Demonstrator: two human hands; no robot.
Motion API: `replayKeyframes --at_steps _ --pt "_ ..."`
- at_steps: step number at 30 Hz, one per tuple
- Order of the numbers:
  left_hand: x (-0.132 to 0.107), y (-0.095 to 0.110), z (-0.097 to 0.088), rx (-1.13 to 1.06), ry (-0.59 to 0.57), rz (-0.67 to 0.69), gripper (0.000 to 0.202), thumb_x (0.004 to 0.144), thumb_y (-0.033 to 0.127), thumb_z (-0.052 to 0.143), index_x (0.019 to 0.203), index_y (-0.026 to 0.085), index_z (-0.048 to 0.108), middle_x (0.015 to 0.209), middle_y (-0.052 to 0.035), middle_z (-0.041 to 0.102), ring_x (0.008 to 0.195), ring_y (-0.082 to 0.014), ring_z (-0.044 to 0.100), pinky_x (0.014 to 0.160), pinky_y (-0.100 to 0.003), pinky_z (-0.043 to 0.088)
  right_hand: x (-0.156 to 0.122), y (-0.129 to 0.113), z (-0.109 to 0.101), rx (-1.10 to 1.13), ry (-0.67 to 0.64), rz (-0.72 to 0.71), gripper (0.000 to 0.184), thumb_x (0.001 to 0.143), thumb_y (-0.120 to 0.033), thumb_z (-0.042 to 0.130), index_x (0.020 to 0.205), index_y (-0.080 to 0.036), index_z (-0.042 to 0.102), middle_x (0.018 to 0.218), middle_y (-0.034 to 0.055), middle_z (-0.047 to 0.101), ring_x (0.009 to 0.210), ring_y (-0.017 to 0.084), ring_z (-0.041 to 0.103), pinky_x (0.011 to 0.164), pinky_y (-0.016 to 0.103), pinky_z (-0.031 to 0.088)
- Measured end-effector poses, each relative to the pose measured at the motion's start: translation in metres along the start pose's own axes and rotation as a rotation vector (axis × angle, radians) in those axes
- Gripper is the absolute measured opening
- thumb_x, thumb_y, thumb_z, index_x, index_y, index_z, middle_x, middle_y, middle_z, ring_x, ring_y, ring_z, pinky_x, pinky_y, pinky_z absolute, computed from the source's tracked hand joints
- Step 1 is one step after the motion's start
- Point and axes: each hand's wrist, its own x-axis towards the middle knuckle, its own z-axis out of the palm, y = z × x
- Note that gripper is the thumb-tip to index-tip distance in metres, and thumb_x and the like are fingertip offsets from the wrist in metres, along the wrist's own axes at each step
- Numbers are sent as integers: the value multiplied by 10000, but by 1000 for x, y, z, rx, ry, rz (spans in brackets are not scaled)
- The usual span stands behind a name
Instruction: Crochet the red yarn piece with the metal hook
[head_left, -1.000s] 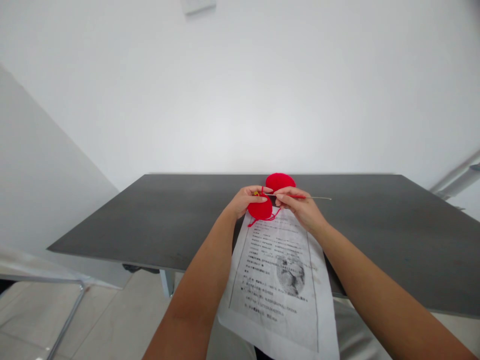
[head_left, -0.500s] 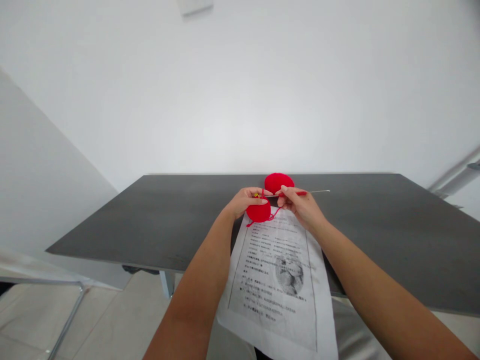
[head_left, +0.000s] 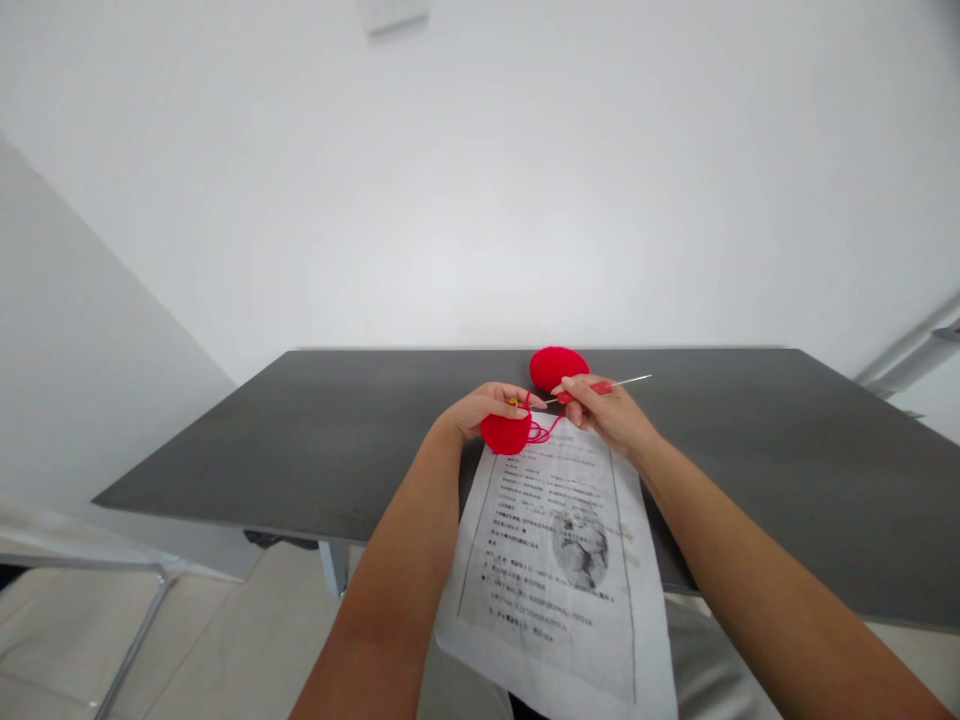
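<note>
Pinched in my left hand (head_left: 489, 406) is a rounded piece of red crochet work (head_left: 506, 434), with a small yellow marker (head_left: 514, 402) at its upper edge. My right hand (head_left: 600, 408) is closed around the red handle of a crochet hook (head_left: 596, 390); its thin metal shaft points left toward the fingers of my left hand, and the other end sticks out to the right. Loose red yarn (head_left: 538, 433) loops between the two hands. Just behind my right hand sits a red ball of yarn (head_left: 558, 368). Whether the hook's tip is in a stitch is too small to tell.
A printed sheet of paper (head_left: 555, 620) with a grey picture lies under my hands and hangs over the front edge of the dark table (head_left: 360, 440). A white wall (head_left: 480, 200) rises behind the table. At the lower left stands a metal frame (head_left: 135, 640).
The crochet piece in my left hand has shifted slightly left and down and turned. The hook has tilted, its right end higher and its left end lower. More yarn loops show between the hands.
</note>
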Motion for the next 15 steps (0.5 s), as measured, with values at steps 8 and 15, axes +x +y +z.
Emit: replayKeyframes --at_steps 8,15 --pt "-2 0 -4 -45 -23 22 431 545 187 809 948 80 701 730 -73 685 563 -105 598 567 -209 425 -2 -2 -2 84 -95 70 298 660 -436 769 782 -168 723 511 -18 589 475 81 476 471 219 367" --pt "-3 1 -5 -77 -39 35 454 544 195 809 969 76 699 753 -85 692 569 -107 600 568 -206 429 -1 -4 -2 74 -114 32 256 665 -406 770 779 -179 746 551 -3 620 508 87 490 501 228 392"
